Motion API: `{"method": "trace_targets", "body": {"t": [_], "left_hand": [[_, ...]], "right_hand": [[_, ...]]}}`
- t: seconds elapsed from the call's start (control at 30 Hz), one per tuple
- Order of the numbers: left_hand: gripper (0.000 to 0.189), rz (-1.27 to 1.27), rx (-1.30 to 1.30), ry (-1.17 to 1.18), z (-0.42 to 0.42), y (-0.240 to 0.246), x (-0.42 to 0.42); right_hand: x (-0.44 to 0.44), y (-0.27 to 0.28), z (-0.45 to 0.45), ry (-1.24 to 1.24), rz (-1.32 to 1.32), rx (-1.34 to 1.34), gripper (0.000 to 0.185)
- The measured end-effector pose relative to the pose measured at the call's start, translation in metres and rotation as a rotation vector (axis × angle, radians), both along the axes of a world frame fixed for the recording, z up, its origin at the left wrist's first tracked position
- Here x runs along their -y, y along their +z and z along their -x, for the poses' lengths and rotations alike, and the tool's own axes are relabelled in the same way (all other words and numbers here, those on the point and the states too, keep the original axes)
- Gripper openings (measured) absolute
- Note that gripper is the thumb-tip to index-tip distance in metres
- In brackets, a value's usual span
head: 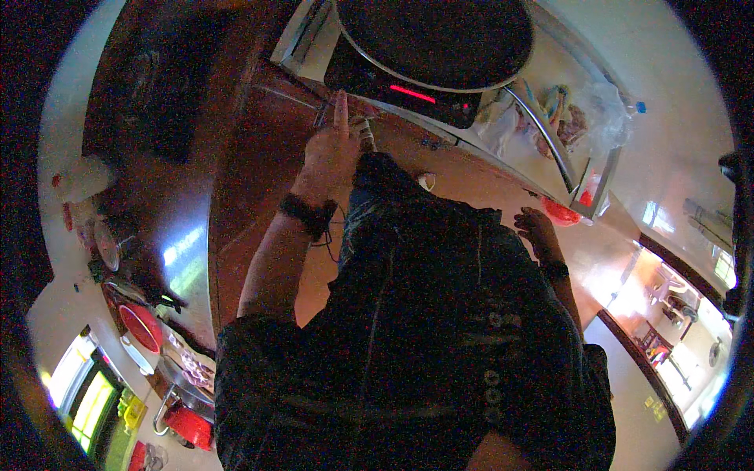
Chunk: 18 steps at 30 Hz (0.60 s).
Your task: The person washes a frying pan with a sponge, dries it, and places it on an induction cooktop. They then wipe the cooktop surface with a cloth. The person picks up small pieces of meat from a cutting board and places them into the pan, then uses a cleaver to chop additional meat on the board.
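Observation:
My left hand (330,147) is out in front with the index finger extended and the other fingers seemingly curled. Its fingertip shows just short of the near edge of a black induction cooktop (359,73), and I see nothing held in it. Red lights glow on the cooktop's control panel (412,94). A large, dark, round pan (436,41) sits on top. Its long handle (545,132) reaches out to the right over the table. My right hand (535,228) hangs at my side, fingers slightly apart, holding nothing visible.
Plastic bags (548,112) and a clear bottle with a blue cap (641,107) are right of the cooktop. A red basin (559,212) shows by the table's right corner. Along the left runs a dark counter (177,259) with a red bowl (140,327) and a sink (197,394).

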<state>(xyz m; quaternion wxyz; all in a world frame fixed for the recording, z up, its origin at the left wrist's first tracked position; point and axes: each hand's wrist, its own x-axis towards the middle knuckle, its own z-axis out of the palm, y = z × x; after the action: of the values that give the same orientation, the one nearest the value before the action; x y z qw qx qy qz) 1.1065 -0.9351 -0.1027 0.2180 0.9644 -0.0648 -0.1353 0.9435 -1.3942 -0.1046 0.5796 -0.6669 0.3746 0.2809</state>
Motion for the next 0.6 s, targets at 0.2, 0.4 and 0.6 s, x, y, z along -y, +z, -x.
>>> {"method": "trace_targets", "body": {"t": [0.2, 0.4, 0.6], "left_hand": [[0.079, -0.070, -0.039, 0.032, -0.037, 0.001, 0.007], [0.085, -0.244, -0.238, 0.040, -0.059, -0.006, 0.006], [0.087, -0.196, -0.167, -0.006, -0.065, -0.006, -0.001]], "right_hand": [[0.018, 0.009, 0.027, -0.111, -0.033, -0.013, 0.036], [0.020, 0.008, 0.040, -0.122, -0.007, 0.031, 0.038], [0.018, 0.000, 0.042, -0.181, -0.002, -0.032, 0.036]]}}
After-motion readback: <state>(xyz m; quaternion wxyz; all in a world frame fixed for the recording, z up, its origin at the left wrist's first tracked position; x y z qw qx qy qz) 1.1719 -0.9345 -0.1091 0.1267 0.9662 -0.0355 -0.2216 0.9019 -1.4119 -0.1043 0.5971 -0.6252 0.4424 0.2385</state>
